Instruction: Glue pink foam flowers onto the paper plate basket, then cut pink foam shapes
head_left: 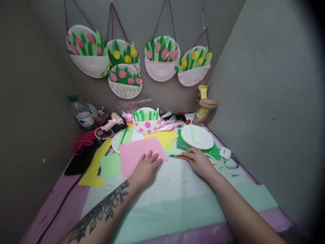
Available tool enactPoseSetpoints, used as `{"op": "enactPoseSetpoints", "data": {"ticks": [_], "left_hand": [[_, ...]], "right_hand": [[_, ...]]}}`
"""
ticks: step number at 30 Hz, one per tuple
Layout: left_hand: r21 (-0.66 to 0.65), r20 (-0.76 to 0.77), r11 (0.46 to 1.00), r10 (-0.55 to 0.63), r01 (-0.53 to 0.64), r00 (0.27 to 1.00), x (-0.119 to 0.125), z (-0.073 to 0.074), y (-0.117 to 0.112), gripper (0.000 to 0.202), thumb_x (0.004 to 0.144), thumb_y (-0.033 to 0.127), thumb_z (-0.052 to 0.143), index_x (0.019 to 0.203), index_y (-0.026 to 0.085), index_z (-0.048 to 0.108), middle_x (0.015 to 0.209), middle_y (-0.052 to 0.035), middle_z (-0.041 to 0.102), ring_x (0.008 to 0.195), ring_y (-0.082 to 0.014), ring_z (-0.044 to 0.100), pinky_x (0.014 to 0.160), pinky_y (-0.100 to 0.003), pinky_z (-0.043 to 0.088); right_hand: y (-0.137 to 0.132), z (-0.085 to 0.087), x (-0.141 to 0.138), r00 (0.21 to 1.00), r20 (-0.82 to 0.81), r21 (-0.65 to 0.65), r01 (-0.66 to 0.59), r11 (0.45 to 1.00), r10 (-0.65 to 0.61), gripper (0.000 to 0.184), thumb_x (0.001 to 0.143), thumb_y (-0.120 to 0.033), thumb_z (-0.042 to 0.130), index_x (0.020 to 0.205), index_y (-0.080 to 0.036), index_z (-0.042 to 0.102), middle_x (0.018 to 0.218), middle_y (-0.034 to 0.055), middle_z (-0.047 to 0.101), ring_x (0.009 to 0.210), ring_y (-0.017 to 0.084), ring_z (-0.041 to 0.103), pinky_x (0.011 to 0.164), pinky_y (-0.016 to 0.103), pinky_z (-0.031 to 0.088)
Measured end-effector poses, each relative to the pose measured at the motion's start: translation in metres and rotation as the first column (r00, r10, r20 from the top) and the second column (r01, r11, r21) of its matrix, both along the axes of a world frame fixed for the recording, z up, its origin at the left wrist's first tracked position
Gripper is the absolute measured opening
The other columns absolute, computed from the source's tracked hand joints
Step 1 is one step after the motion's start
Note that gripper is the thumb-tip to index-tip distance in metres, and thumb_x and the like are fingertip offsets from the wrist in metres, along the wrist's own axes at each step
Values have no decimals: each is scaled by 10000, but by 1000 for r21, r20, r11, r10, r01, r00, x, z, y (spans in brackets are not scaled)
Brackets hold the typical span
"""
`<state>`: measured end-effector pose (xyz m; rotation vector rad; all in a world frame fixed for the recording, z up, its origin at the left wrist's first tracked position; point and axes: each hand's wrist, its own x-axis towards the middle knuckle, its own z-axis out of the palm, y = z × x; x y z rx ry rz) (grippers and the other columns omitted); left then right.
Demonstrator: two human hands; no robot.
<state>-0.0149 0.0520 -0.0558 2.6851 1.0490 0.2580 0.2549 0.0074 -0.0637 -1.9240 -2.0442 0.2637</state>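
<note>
mid-frame, pink paper (138, 152) is pressed by the flat-open left hand (146, 168), a yellow tool (177, 156) touched by the right hand (199, 161), grip unclear.

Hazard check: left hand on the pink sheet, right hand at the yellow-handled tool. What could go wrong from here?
1. The yellow-handled tool at the right hand looks like a cutter, aimed toward the left hand; a slip might nick it. Blade state unclear.
2. The pink sheet rests on loose sheets and may slide under the left hand.
3. The glue gun sits among paper; if hot, it might scorch.
</note>
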Motion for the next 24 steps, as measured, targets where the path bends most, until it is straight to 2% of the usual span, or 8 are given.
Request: {"op": "enactPoseSetpoints", "data": {"ticks": [5, 11, 24], "left_hand": [[3, 7, 1000, -1, 1, 1000, 0, -2, 1, 370, 959, 279, 334, 1257, 297, 550, 1371, -68, 507, 1338, -308, 338, 1051, -559, 311], [-6, -12, 1000, -10, 10, 1000, 0, -1, 1, 377, 962, 278, 317, 1262, 287, 545, 1378, -72, 501, 1338, -319, 336, 1050, -565, 306], [-5, 4, 1000, 0, 0, 1000, 1, 0, 1, 365, 954, 283, 346, 1252, 299, 555, 1372, -72, 505, 1337, -307, 342, 1054, -559, 306]], "right_hand": [[1, -4, 0, 998, -12, 7, -59, 998, 59, 361, 830, -106, 501, 1106, -243, 690, 989, 73, 614, 935, 219, 548, 851, 339, 448], [2, 0, 0, 1000, -4, -2, -8, 1000, 8, 334, 847, -136, 494, 1097, -226, 696, 964, 83, 614, 933, 222, 546, 857, 348, 450], [2, -2, -10, 992, -78, 17, -98, 995, 99, 347, 843, -129, 484, 1097, -238, 694, 949, 65, 625, 931, 204, 568, 847, 325, 454]]}}
